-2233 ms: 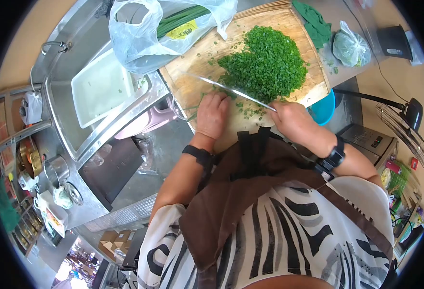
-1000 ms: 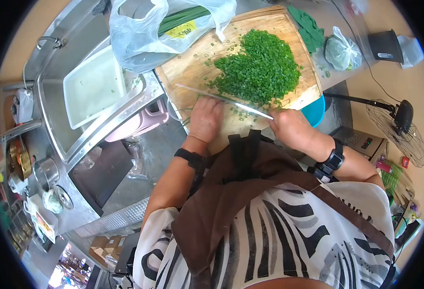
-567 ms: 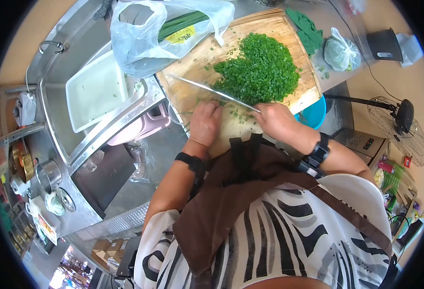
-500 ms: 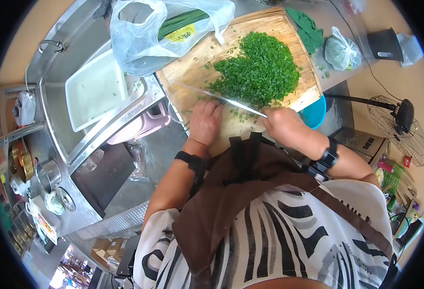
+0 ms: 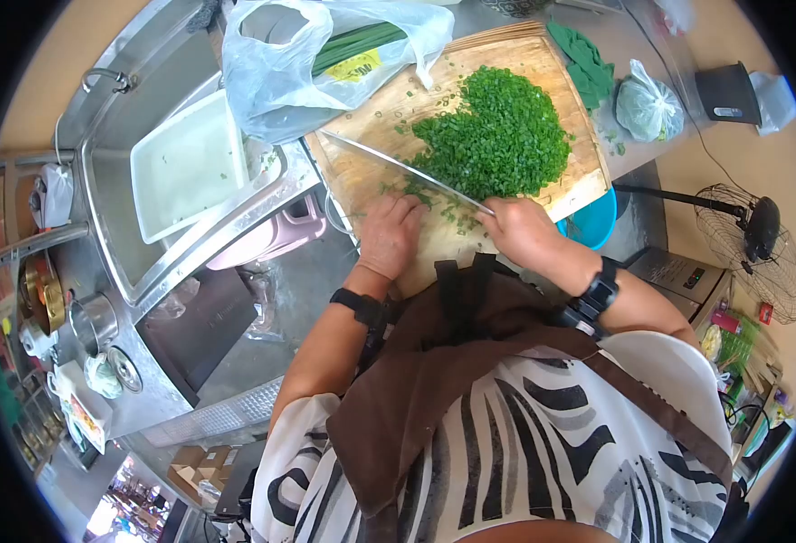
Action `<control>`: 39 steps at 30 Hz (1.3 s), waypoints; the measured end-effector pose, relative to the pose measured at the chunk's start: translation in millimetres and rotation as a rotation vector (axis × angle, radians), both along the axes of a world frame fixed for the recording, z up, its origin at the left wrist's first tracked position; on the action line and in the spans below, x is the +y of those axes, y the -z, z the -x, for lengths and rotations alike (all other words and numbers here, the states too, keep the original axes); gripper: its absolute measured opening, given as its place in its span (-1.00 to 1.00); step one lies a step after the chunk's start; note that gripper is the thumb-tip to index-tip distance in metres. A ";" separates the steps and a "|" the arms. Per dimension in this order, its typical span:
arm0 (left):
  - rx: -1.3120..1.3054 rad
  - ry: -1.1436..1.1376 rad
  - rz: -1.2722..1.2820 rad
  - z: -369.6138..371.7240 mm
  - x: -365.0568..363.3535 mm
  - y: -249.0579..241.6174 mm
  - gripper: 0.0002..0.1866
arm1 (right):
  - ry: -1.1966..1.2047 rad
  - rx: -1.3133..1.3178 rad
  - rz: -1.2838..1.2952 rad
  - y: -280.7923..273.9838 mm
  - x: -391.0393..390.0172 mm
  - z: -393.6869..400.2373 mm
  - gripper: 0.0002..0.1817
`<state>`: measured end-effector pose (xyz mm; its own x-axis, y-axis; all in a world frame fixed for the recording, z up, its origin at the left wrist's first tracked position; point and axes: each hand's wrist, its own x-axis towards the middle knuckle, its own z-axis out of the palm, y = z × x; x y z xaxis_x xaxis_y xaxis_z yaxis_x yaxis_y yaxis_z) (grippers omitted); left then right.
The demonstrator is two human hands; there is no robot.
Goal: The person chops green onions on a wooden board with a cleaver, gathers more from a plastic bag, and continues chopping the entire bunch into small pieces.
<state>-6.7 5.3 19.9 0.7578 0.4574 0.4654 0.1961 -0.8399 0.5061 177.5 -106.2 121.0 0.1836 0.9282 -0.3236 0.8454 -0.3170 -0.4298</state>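
Head camera: the person's right hand (image 5: 522,228) is clenched around the handle end of a long knife (image 5: 407,169), whose blade slants across the wooden cutting board (image 5: 586,187) toward the upper left, beyond the left hand (image 5: 390,233). That left hand is partly curled, fingertips down on the board beside the blade, touching green bits; whether it grips any cannot be told. Beyond the right hand, past the blade, lies a heap of chopped green onions (image 5: 503,136). Beyond the left hand, a plastic bag (image 5: 276,81) holds long green stalks (image 5: 359,45).
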 end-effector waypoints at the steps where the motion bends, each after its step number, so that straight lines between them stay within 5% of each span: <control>1: 0.002 -0.012 0.007 1.4 -1.7 -0.2 -0.79 | -0.013 -0.023 0.032 -12.3 -5.2 -0.3 -0.77; 16: -0.021 0.011 0.055 2.8 2.5 8.4 -0.78 | 0.009 0.018 -0.032 9.2 3.1 4.4 -0.79; 25: 0.017 -0.008 0.084 8.6 -1.2 8.0 -0.78 | -0.050 -0.045 0.166 -8.8 -13.2 5.8 -0.79; 34: 0.016 0.007 0.014 10.6 5.0 -3.0 -0.75 | -0.008 0.019 -0.041 6.7 4.1 11.9 -0.76; 39: 0.001 -0.017 0.021 13.9 1.3 1.6 -0.76 | -0.033 -0.018 0.134 -24.9 -21.3 7.2 -0.83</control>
<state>-20.6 6.6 18.3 0.7502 0.4800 0.4548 0.2108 -0.8255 0.5235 170.3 -127.5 145.9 0.1605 0.8823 -0.4424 0.8637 -0.3425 -0.3697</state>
